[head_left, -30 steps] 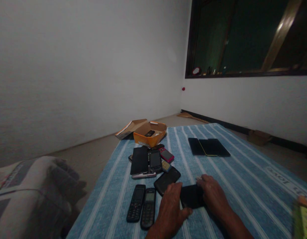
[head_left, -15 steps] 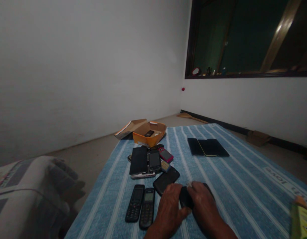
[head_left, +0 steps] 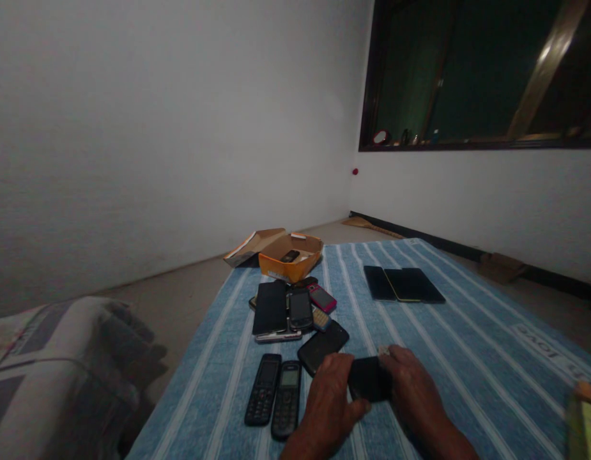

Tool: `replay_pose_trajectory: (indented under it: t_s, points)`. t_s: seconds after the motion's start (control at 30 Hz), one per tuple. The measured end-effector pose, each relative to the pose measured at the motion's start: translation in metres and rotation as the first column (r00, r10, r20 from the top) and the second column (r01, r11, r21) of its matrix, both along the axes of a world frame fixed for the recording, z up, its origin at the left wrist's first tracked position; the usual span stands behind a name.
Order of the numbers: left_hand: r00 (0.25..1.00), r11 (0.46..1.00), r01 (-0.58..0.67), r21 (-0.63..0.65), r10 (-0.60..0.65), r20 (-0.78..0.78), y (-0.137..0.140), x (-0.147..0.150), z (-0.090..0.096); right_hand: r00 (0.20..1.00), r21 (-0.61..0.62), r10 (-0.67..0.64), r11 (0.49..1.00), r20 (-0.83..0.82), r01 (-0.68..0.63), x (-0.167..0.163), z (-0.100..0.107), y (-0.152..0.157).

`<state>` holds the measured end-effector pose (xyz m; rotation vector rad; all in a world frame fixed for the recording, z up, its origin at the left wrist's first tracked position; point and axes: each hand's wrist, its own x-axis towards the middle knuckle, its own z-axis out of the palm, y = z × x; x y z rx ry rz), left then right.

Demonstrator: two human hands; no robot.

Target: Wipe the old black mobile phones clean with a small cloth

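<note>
Between my two hands is a black phone [head_left: 369, 378], its dark face turned up and its ends partly covered by fingers. My left hand [head_left: 326, 396] is closed on its left end, the thumb along the near edge. At the other end, my right hand [head_left: 413, 383] grips the phone; a small whitish bit I cannot make out shows by its fingertips. Left of my left hand lie two black keypad phones, one [head_left: 263, 390] beside another with a pale screen [head_left: 286, 399]. A black smartphone [head_left: 322, 345] rests just beyond my left fingers.
Farther back, several phones lie heaped, among them a black flat one [head_left: 270, 308] and a pink one [head_left: 322, 298]. Behind them stands an open orange box [head_left: 280, 266] with a phone inside. Dark flat devices [head_left: 404, 284] lie right on the striped cloth [head_left: 468, 358].
My right hand has shifted right, baring more of the black phone between my hands. My left hand keeps its hold. The view has moved slightly.
</note>
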<state>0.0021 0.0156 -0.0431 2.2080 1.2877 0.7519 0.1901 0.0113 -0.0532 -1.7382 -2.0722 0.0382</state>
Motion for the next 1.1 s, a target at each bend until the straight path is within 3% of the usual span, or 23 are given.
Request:
replay_pose_trajectory:
  t_s: [0.3,0.63,0.87,1.1]
  points:
    - [1.000,1.000,0.022,0.015,-0.022,-0.001,0.000,-0.002,-0.001,0.997,0.085,-0.070,0.994,0.024,0.067,0.004,-0.011,-0.013]
    - [0.999,0.993,0.041,0.112,-0.039,-0.017,0.003,-0.003,-0.012,0.994,0.213,0.072,0.973,0.085,-0.089,-0.043,-0.049,-0.027]
    - [0.999,0.997,0.035,0.065,-0.034,-0.009,0.001,-0.003,-0.006,0.998,0.171,0.048,0.984,0.042,-0.055,-0.013,-0.031,-0.024]
    - [1.000,1.000,0.024,-0.006,-0.024,0.011,0.000,-0.002,0.002,1.000,0.034,-0.023,0.999,0.020,0.022,0.015,-0.017,-0.019]
